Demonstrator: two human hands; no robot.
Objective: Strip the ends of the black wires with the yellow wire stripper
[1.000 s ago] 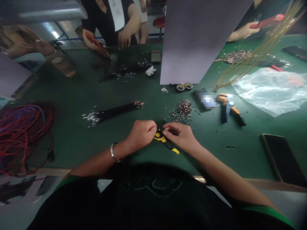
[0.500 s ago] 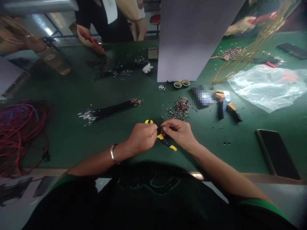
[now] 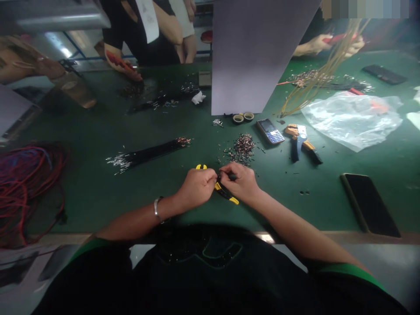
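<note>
My left hand [image 3: 198,188] is closed, thumb against the fingers. What it pinches is too small or hidden to make out. Close beside it, almost touching, my right hand [image 3: 241,181] is also closed in a pinch, on something I cannot make out. A yellow and black hand tool, like wire strippers or pliers [image 3: 226,195], shows beneath and between the hands, its middle covered by them. Just beyond the right hand is a pile of small copper and dark terminal-like pieces [image 3: 243,146]. To the left lies a bundle of black wires [image 3: 152,151] with silvery and coppery ends.
Right of the pile are a keypad phone [image 3: 270,131], an orange and black tool [image 3: 302,142], a plastic bag [image 3: 354,116] and a smartphone [image 3: 370,204]. Tape rolls [image 3: 243,117] stand before a grey panel [image 3: 252,57]. Red cables [image 3: 29,188] lie left. Other people work across the table.
My right hand has drawn slightly in toward the left, and the fingertips are closer together. The view has shifted a little to the right. The tool remains under my hands.
</note>
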